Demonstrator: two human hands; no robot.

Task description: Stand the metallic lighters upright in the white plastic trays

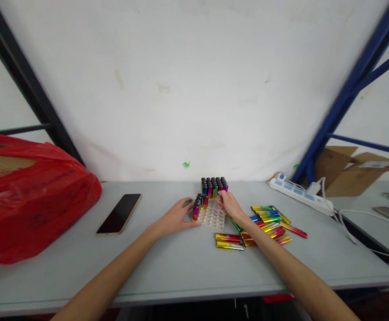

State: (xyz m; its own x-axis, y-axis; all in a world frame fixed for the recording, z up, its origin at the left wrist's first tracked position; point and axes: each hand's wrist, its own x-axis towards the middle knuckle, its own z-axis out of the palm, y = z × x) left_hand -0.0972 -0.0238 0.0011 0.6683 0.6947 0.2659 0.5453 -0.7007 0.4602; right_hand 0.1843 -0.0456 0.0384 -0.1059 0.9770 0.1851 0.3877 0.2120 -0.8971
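Note:
A pale tray with round holes lies on the grey table, with several dark-topped lighters upright along its left side. Behind it stands a tight block of upright lighters. My left hand is at the tray's left edge, thumb and fingers apart around the lighters there, not closed on them. My right hand is over the tray's back right part, fingers pinched; what they hold is too small to make out. Right of the tray lies a loose pile of shiny coloured lighters, partly behind my right forearm.
A black phone lies left of my left hand. A red plastic bag fills the table's far left. At the right are a white power strip with cables and an open cardboard box. A white wall stands behind.

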